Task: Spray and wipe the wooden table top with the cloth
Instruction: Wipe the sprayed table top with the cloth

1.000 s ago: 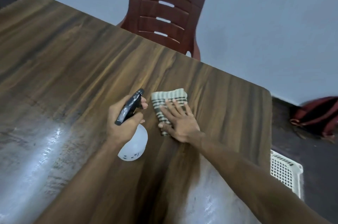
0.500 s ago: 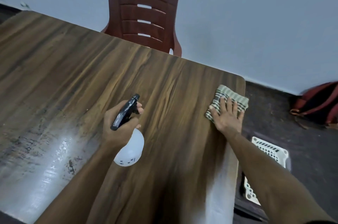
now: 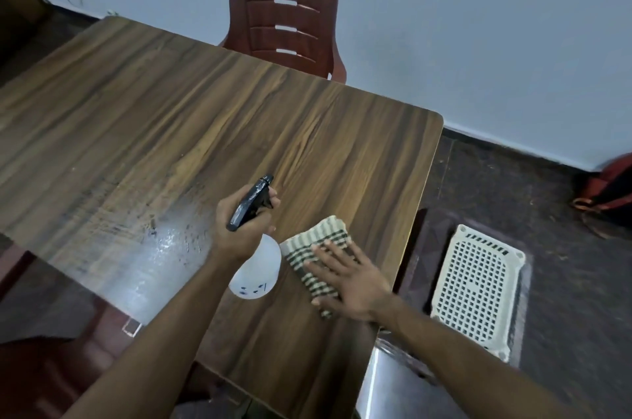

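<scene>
On the brown wood-grain table [image 3: 191, 117], near its right edge, a folded cream cloth with dark green stripes [image 3: 316, 247] is pressed flat under the right hand [image 3: 345, 276], whose fingers are spread open and laid over the cloth's nearer half; the far corner of the cloth is left uncovered. Just to the left of the cloth, a white round-bodied spray bottle with a black trigger head [image 3: 256, 268] is gripped by the left hand [image 3: 241, 223], closed around its neck with a finger curled at the trigger, the nozzle pointed away across the table. A wet sheen is seen on the table left of the bottle. Beyond the far edge a dark red plastic chair [image 3: 284, 13] is placed, and a white perforated plastic basket [image 3: 477, 288] is seen on the floor to the right.
</scene>
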